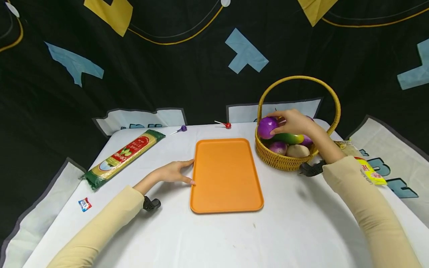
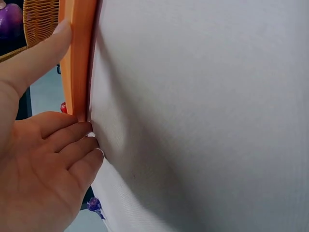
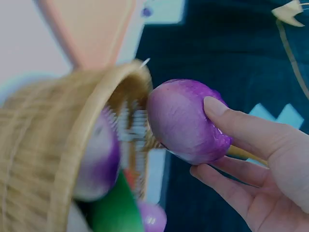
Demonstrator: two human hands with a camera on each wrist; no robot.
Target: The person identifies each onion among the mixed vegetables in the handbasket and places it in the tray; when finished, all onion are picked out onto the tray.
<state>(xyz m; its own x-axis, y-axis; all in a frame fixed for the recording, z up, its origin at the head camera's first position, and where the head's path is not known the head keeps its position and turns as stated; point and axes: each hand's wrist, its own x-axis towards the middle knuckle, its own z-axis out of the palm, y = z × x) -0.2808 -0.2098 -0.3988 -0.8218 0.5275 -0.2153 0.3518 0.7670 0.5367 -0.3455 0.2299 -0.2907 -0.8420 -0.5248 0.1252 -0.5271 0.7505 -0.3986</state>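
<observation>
An orange tray (image 1: 228, 175) lies flat on the white table. My left hand (image 1: 174, 172) is at its left side, thumb and fingers spread apart; in the left wrist view the thumb (image 2: 50, 46) and fingertips touch the tray's edge. My right hand (image 1: 291, 122) pinches a glossy purple onion (image 1: 267, 127) between thumb and fingers. In the right wrist view this onion (image 3: 186, 121) is beside the basket's rim. The woven basket (image 1: 278, 160) holds a green, yellow-ended vegetable (image 1: 288, 138), a pale potato-like one (image 1: 297, 151) and several purple ones (image 1: 278, 147).
The basket's tall handle (image 1: 298, 77) arches over the right hand. Noodle package (image 1: 124, 154) and small candy packet (image 1: 85, 204) lie left; purple lollipop (image 1: 183, 128) and red lollipop (image 1: 228, 125) are at the back. A yellow packet (image 1: 370, 171) is partly behind the right sleeve.
</observation>
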